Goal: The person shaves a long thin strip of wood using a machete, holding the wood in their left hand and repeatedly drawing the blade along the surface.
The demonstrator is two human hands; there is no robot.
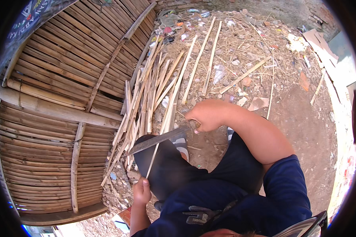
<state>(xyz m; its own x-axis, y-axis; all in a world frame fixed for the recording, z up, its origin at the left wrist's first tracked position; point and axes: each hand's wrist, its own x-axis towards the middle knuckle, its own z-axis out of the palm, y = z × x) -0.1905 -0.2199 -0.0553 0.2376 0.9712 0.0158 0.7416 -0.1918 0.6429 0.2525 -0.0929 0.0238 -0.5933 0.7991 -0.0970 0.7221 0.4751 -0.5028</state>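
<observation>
My right hand [205,115] is closed around the handle of a machete [156,141], its long dark blade pointing left across my bent left leg. Below the blade, my left hand [141,192] grips the near end of a thin pale bamboo strip [152,161]. That strip runs up from my fingers and passes beneath the blade, which lies against or just over it; whether they touch I cannot tell. Beyond the blade the strip lines up with other bamboo pieces, so its far end is hard to pick out.
A pile of split bamboo strips [146,91] lies left of my feet, beside a bamboo slat wall [67,59]. More loose strips [213,55] lie farther off on ground strewn with straw, stones and litter. Bare dirt [300,130] spreads to the right. A brick wall [241,4] stands behind.
</observation>
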